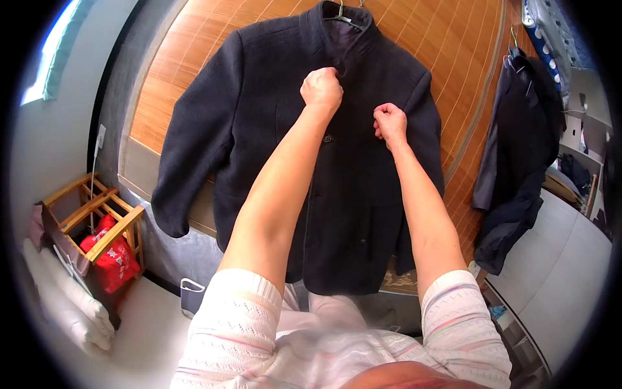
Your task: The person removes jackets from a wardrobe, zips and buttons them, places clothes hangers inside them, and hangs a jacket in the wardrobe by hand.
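Observation:
A dark coat [272,175] lies spread on a bed with a tan woven mat, its collar at the top around a green hanger [343,18]. My left hand [322,89] is closed at the coat's front edge just below the collar; what its fingers hold is hidden. To the right, my right hand [390,123] is over the coat's chest, fingers curled together, and anything between them is too small to make out. A round button [328,139] shows on the front edge between and below my hands.
Dark clothes [518,129] hang at the right beside a pale cabinet [551,253]. At the lower left stands a wooden rack [97,207] with a red bag [111,259] and rolled white bedding [68,298]. The mat [165,110] extends around the coat.

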`<state>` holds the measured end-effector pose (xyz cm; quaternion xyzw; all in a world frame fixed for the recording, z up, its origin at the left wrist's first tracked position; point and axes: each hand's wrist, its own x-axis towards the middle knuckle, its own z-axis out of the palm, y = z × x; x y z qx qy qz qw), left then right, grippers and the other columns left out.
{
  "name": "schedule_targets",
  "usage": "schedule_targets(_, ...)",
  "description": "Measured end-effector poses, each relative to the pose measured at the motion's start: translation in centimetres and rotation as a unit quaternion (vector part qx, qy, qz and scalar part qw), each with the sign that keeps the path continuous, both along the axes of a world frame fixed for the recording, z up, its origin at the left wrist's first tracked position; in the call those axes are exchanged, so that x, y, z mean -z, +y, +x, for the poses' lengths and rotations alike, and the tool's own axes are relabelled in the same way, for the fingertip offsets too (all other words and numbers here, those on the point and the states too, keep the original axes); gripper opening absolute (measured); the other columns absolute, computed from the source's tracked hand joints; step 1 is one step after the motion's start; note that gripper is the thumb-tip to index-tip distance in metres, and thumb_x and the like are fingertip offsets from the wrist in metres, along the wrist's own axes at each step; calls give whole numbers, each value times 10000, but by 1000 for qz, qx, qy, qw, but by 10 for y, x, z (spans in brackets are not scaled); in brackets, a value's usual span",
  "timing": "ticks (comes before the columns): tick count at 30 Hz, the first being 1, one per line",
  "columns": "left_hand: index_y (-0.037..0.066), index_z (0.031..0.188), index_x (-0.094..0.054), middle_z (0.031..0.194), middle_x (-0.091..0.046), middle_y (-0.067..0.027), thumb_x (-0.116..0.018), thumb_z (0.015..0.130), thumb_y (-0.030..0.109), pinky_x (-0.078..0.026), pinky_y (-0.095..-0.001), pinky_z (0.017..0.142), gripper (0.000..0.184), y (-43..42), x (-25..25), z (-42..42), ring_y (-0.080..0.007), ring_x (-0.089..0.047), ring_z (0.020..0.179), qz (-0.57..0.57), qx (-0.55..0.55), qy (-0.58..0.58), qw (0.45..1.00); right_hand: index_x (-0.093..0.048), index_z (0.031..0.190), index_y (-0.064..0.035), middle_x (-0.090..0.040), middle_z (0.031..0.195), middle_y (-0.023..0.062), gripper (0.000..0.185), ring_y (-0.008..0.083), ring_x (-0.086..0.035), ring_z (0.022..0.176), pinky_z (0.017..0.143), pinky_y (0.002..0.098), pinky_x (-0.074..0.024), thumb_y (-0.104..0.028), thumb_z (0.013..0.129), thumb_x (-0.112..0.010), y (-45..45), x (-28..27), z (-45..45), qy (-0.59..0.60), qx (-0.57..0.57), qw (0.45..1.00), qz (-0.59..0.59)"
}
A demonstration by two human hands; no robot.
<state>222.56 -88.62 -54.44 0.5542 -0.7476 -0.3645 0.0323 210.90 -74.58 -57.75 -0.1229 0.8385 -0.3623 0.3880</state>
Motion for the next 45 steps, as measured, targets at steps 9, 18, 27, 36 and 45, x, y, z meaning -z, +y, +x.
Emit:
schedule_targets(9,121,962,-678,982,-645,-124,-649,698,116,-485,-375,835,266,-9,3,-7,-294,-611,942,-16,103,-70,992,-597,750,-52,-551,530,37,51,109,-481,362,336,246,-375,-77,757,-553,2,6,-3,-6,8,1000,-1)
schedule_targets(18,61,887,-684,983,-649,-135,-713,689,232,-501,-360,808,263,1,6,-28,-278,-621,950,18,0,-104,994,-608,763,-39,-536,521,57,65,130,-474,353,321,260,-370,-88,757,-566,3,15,-6,-24,25,999,-19)
schedule_targets(27,37,904,-668,993,-644,-140,-684,706,189,-498,-344,813,251,-1,-10,-22,-285,-616,958,95,-101,-40,990,-596,789,-79,-513,531,15,60,97,-438,359,332,227,-333,-100,798,-540,-2,8,-3,-14,6,1000,3)
schedule_targets(36,-31,840,-651,964,-626,-234,-581,683,103,-488,-381,819,217,-4,-8,-8,-347,-614,931,191,-365,123,903,-587,837,-51,-543,595,34,98,104,-477,408,359,221,-362,-146,813,-583,-15,-14,10,-49,1,997,-66)
schedule_targets(45,1,581,-539,574,-493,-40,-661,562,-18,-336,-278,430,125,-17,31,8,-134,-438,471,325,-429,289,791,-571,850,-32,-556,676,16,254,102,-531,525,460,234,-454,-262,802,-667,-71,-17,46,-58,-63,992,-98)
